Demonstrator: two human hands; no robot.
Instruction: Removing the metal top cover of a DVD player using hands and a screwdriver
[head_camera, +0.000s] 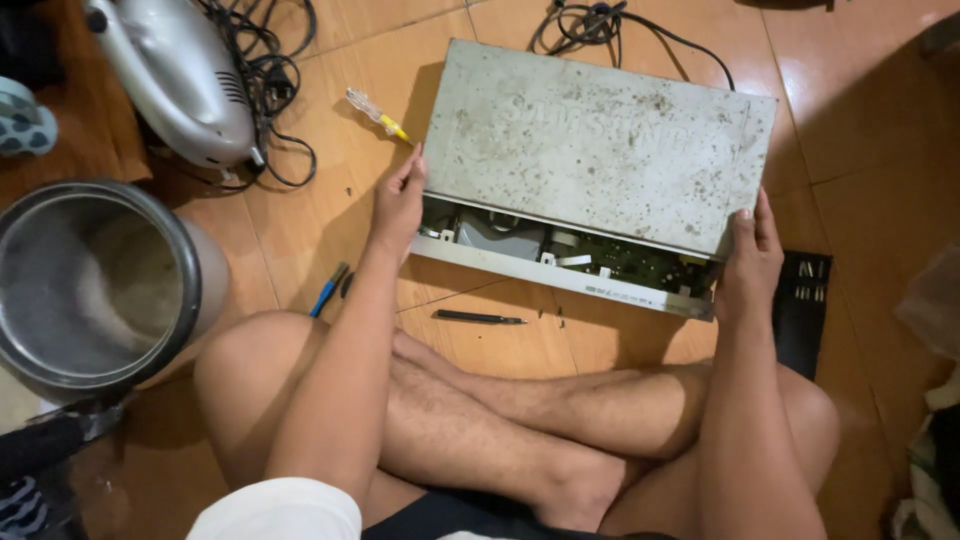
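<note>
Both hands' fingers (400, 175) grip the metal cover (600, 140) at opposite ends.

Little of this kind shows. A narrow pale label strip (622, 292) runs along the near front edge of the silver player chassis (560, 275), right of centre, light grey with small dark marks too fine to make out. On the grey spotted metal cover (600, 140), far of that strip, a faint embossed sign (590, 118) stretches across the middle in the metal's own colour. No packages or lit screens appear.
</note>
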